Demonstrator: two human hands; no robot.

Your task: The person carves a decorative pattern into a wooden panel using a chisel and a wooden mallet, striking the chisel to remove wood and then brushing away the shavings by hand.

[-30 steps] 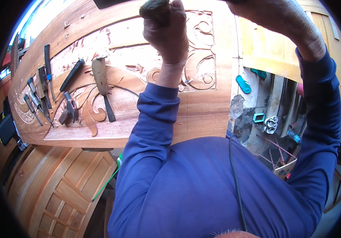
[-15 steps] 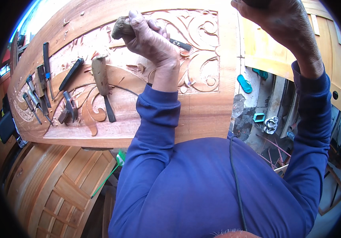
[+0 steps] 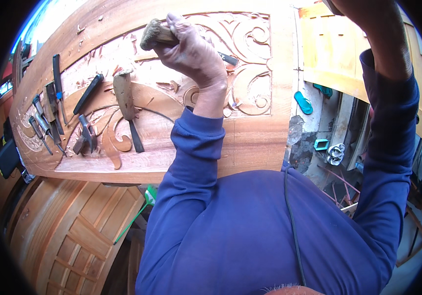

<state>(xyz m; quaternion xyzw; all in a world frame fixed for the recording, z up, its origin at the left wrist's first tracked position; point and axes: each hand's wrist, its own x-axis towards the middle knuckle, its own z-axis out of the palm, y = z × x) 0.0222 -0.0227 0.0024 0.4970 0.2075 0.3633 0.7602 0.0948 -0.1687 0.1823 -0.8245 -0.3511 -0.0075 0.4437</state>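
Note:
My left hand (image 3: 189, 51) is closed round the worn wooden handle of a chisel (image 3: 158, 35) above the carved panel (image 3: 255, 132). The handle's frayed butt sticks out to the left of my fist; its dark blade (image 3: 228, 58) shows on the right, angled down toward the scrollwork (image 3: 251, 83). My right hand (image 3: 368, 12) is raised at the top right, mostly beyond the picture's edge. A dark, edged piece (image 3: 333, 7) shows beside it, too cut off to name; the fingers are out of sight.
Left of my arm lie a wooden-handled chisel (image 3: 124, 96), a black-handled tool (image 3: 88, 93), a hammer (image 3: 87, 132) and several slim chisels (image 3: 56, 93) among shavings. A panelled door (image 3: 83, 231) stands below left. Right of the panel are a pale board (image 3: 329, 44) and turquoise slippers (image 3: 303, 103).
My right hand has lifted up and to the right, almost out of the picture. My left hand has shifted only slightly to the right, still gripping the chisel.

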